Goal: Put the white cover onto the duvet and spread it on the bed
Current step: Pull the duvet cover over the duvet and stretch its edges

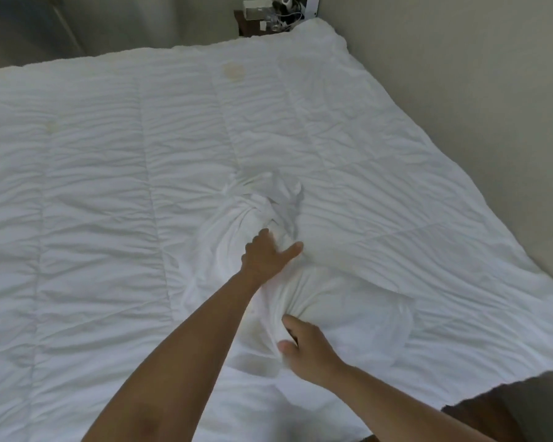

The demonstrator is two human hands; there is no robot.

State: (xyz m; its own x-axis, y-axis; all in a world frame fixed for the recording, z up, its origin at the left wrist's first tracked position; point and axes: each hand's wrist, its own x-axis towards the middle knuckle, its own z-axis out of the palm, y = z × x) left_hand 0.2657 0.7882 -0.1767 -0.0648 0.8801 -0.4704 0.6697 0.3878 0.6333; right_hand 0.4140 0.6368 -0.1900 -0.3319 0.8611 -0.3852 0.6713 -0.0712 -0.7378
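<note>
grey walls closed in the bed on its far and right sides, and a small dark stand [253,23] cluttered with cables and a white box sat at about twelve o'clock, past the far corner. the quilted duvet [109,161] lay spread flat across nearly the whole bed, faintly stained near its far edge. at the centre of the view the white cover [237,224] lay bunched and twisted in a rope on top of the duvet, running from about twelve o'clock toward six. the left hand [265,255] gripped the bundle's middle, fingers buried in the cloth and thumb sticking out toward three o'clock. just nearer, at about five o'clock from it, the right hand [307,346] pinched a gathered fold of the same cloth between thumb and fingers. judging by this, the work was at an early step: the cover was not yet on the duvet at all. the next move likely called for untwisting the bundle and finding its open end or corners.
</note>
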